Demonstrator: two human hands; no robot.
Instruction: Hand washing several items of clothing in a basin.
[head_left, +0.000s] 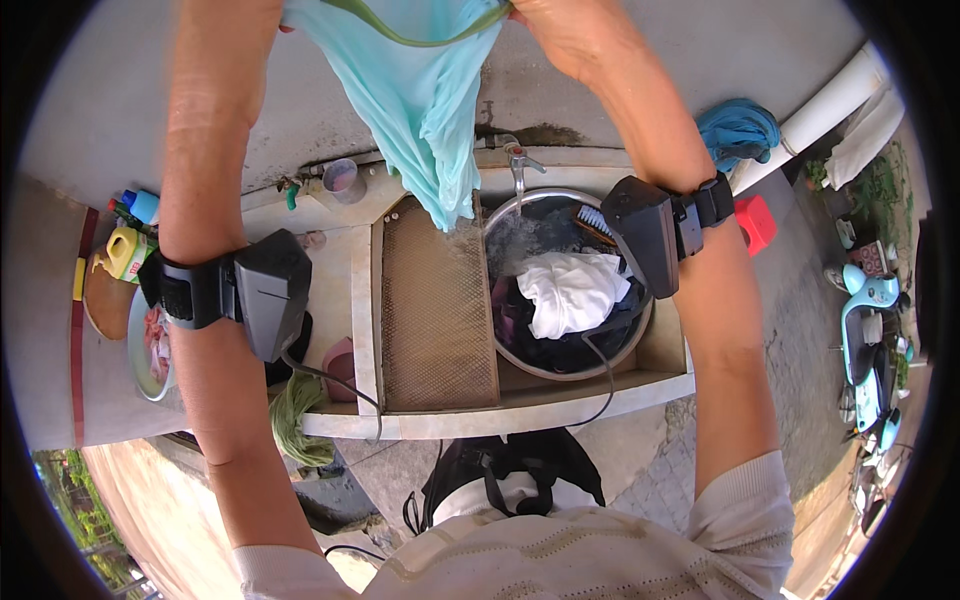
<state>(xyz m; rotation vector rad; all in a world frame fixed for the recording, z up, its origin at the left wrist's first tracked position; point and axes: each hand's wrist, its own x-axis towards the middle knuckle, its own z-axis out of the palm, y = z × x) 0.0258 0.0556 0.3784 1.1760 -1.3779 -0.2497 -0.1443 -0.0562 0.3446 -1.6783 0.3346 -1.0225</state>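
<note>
At the top edge, my left hand (244, 26) and my right hand (551, 26) hold up a wet light-turquoise garment (420, 112) with a green trim along its upper edge. Both hands are partly cut off by the frame. The garment hangs down in folds, its lower end over the ridged washboard slab (439, 315) of the sink. To the right stands a round metal basin (645, 330), where white cloth (574, 292) lies on dark wet laundry (551, 349). Water runs into it from a metal tap (517, 159). A scrub brush (594, 221) rests at its far right side.
A green-handled tap (290, 193) and a plastic cup (344, 181) stand behind the left ledge. Further left are a yellow detergent jug (127, 251) and a pale tub (142, 386) with laundry. Green cloth (300, 420) hangs over the front edge. Cables trail from both wrist devices.
</note>
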